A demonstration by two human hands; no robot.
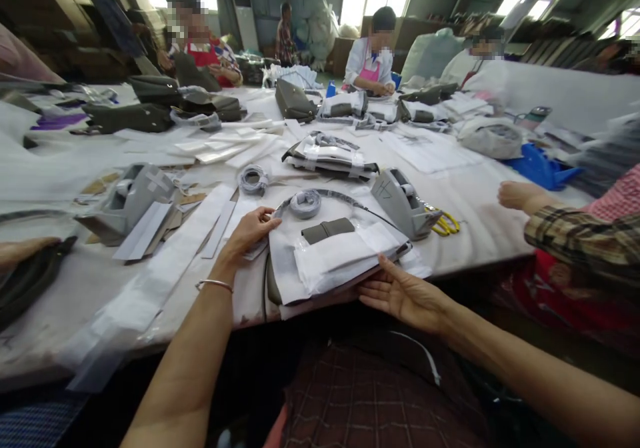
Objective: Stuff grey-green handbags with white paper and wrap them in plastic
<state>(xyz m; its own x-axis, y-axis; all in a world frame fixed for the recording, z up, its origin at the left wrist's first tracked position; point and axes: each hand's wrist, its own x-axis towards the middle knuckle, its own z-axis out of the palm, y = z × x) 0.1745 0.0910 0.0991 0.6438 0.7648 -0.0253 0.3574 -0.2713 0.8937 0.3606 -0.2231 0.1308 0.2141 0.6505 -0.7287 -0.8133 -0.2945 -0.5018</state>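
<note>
A dark olive handbag (274,281), partly wrapped in white paper, lies flat at the table's front edge. Its dark handle arches away from me, and a coiled wrapped strap (305,203) rests inside that arch. On top are folded white paper (345,255) and a small olive strap piece (327,231). My left hand (253,230) has its fingers closed at the bag's upper left corner, by the handle's end. With the thumb above and fingers below, my right hand (400,291) holds the lower right edge.
Grey tape dispensers (407,205) (133,201) flank the bag. Yellow-handled scissors (445,223) lie beside the right one. Another wrapped bag (330,158) and a coiled strap (253,179) sit beyond. A co-worker's hand (523,196) is at right; other people work across the table.
</note>
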